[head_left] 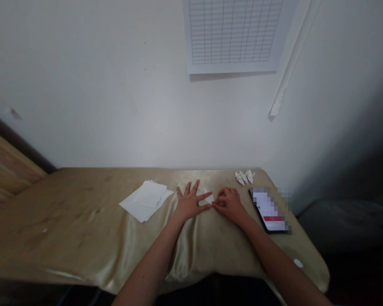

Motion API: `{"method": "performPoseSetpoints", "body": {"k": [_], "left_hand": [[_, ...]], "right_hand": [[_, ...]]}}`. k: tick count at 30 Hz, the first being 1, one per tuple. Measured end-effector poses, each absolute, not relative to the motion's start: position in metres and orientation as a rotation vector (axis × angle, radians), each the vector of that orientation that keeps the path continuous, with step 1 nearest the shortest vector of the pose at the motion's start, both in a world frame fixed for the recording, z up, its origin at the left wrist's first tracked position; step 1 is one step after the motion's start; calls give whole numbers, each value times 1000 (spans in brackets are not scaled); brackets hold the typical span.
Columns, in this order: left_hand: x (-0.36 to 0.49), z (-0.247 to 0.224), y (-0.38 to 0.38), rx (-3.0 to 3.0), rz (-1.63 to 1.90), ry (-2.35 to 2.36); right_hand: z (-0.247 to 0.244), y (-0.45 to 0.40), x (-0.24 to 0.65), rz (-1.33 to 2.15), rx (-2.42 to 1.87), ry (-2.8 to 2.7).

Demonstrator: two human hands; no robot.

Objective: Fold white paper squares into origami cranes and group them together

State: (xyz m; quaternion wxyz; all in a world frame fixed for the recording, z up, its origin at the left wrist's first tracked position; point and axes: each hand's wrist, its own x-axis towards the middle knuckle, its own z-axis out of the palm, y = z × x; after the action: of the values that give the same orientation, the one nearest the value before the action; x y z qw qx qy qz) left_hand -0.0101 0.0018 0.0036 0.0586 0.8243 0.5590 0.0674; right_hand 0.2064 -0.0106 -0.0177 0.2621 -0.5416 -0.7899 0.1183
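Note:
A small folded white paper (pixel 208 197) lies on the cloth between my hands. My left hand (pixel 188 205) rests with its fingers spread wide; its index finger and thumb reach onto the paper's left and lower edges. At the paper's lower right corner, the bent fingers of my right hand (pixel 231 206) pinch together, partly hiding that corner. A loose stack of white paper sheets (pixel 147 200) lies to the left of my left hand. Beyond my right hand stand several small folded paper figures (pixel 244 177) with pointed tips.
A phone (pixel 268 212) with its screen lit lies right of my right hand. Shiny gold cloth (pixel 92 225) with wrinkles covers the table. A small white round object (pixel 298 263) is near the right edge. Behind the table, a printed grid sheet (pixel 234 68) hangs on the wall.

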Motion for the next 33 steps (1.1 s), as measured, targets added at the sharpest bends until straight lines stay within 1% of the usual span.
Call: {"method": "performPoseSetpoints", "body": {"k": [15, 26, 33], "left_hand": [[-11, 1, 15, 2400, 272, 1930], [-11, -1, 14, 2447, 350, 1931], [-15, -1, 15, 2477, 421, 1837]], "right_hand": [[-18, -10, 206, 290, -1465, -2171], [-17, -13, 206, 315, -1455, -2154], [-16, -14, 205, 328, -1455, -2128]]}}
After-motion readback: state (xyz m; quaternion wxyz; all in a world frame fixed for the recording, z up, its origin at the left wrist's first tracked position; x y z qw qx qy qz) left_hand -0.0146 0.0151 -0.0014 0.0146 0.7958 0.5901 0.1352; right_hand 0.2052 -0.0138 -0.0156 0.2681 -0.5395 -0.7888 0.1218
